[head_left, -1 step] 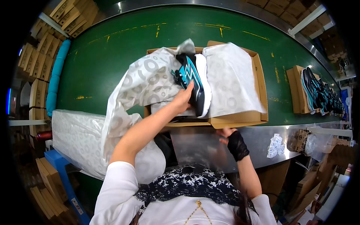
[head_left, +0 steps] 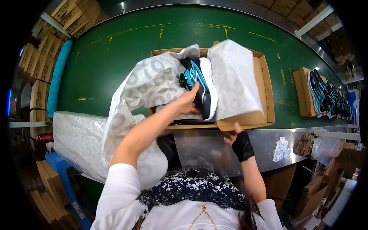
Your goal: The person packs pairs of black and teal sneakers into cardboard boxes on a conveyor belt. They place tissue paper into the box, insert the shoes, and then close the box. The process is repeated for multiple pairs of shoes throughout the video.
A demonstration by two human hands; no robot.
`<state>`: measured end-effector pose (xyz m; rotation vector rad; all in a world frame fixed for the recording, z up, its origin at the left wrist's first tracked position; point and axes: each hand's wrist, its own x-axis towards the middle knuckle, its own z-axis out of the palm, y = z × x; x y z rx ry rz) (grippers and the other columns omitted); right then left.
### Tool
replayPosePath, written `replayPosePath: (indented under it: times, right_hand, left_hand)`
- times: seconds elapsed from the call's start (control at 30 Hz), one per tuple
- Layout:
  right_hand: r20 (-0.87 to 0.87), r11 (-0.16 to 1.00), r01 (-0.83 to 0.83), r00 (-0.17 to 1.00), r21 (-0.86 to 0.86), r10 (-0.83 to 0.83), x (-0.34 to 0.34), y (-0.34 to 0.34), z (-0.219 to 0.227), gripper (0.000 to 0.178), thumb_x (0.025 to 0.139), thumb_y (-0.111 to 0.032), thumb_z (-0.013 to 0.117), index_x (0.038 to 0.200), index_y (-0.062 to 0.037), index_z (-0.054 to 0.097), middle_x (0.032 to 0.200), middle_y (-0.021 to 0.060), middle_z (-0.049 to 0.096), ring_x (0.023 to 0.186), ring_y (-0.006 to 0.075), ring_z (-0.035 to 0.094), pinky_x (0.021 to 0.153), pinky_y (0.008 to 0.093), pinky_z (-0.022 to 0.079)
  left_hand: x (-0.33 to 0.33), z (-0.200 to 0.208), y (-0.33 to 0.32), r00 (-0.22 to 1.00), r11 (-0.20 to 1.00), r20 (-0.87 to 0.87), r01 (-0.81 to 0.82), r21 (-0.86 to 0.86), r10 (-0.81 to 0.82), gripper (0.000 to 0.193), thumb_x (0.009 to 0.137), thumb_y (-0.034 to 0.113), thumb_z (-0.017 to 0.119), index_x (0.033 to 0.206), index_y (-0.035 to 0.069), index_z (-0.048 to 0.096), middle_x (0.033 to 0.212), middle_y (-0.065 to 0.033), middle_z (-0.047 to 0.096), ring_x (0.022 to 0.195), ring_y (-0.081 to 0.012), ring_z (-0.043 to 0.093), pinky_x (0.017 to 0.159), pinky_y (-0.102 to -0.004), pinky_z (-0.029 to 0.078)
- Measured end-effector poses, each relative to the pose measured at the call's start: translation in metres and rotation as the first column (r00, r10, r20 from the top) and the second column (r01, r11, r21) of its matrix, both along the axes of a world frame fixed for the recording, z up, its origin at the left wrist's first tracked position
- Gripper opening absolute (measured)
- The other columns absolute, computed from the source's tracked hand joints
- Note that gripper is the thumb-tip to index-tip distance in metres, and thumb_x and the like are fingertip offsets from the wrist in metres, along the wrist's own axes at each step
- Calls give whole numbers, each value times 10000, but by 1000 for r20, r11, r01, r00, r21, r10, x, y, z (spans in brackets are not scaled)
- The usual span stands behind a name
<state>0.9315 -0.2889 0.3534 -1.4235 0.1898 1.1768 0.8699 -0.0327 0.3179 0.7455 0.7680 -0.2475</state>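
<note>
Left hand [head_left: 188, 102]: closed around the sneaker from its left side, thumb laid flat over the upper. The fingers curl in behind near the toe; I can't see all of their tips from my end, but it's clearly a hold and not just a touch.

Right hand [head_left: 234, 135]: half open, thumb up and apart from the loosely bent fingers, right at the near wall of the box. Honestly can't tell on my feed if it's pinching the cardboard or just beside it. There's a black lace cover [head_left: 243, 147] around the wrist and palm.

Sneaker [head_left: 204, 92]: black and teal upper, white sole. I've got it tipped on its side over the middle of the box, sole facing right, toe toward the near edge.

Cardboard box [head_left: 265, 82]: open, sitting along the near edge of the green worktop [head_left: 126, 46], around the middle.

Paper: one ring-patterned sheet [head_left: 147, 80] hangs out past the box's left side, toward me; another white sheet [head_left: 235, 82] lies over the right half, just beside the sole.

Other shoes: a row of similar pairs [head_left: 326, 94] by the worktop's right edge, well apart from both hands.

Left edge: long teal roll [head_left: 59, 78] runs along it.
</note>
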Motion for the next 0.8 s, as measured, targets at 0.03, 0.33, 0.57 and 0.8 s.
replayPosePath:
  times: [0.03,0.33,0.57,0.8]
  right_hand:
    - [-260,921,378,903,97,-343,7,3,-8,445,733,-254,665,1097,-62,495,1022,92,533,941,212,508,774,366,439]
    - [69,843,488,855,227,-514,40,-16,-32,280,661,-50,573,939,-44,535,923,77,551,889,231,546,782,371,461]
    - [341,863,454,793,221,-505,43,-31,-31,222,665,-59,586,878,-18,539,900,68,561,825,181,556,707,311,457]
    - [936,956,242,-266,-167,231,29,-10,4,430,696,-1,513,1125,-32,498,1173,163,494,990,303,520,732,357,400]
  left_hand:
    - [1,19,3,984,988,-95,152,19,-149,799,775,622,459,1256,-5,337,1202,-270,416,1046,-349,483,856,-505,410]
    - [-75,58,79,959,-762,-276,227,606,66,712,720,456,619,1239,30,382,1052,-226,537,1125,-352,404,925,-426,335]
    - [-98,98,118,996,-254,-79,70,965,-26,196,755,217,592,866,57,611,789,-167,612,731,-352,577,650,-376,462]
    - [-202,117,199,485,-217,-686,870,442,543,452,758,293,585,1126,46,497,1121,-212,511,1047,-361,483,825,-554,371]
